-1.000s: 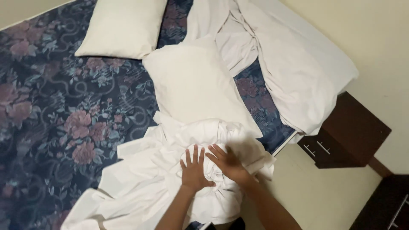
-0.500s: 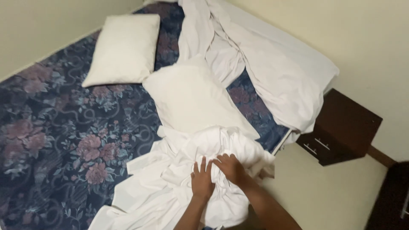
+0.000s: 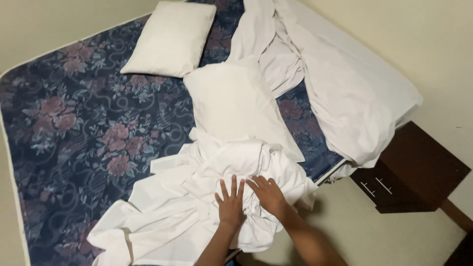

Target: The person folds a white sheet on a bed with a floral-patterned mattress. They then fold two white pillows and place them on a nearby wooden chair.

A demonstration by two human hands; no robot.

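Crumpled white sheet (image 3: 197, 207) lies bunched at the near edge of the floral mattress (image 3: 74, 128), and we rest both palms on it. Our left hand (image 3: 230, 204) lies flat with fingers spread; our right hand (image 3: 268, 193), just beside it, presses down with fingers slightly apart. Just beyond sits a white pillow (image 3: 236, 106), another pillow (image 3: 170, 39) farther left. A dark nightstand (image 3: 419, 172) stands right.
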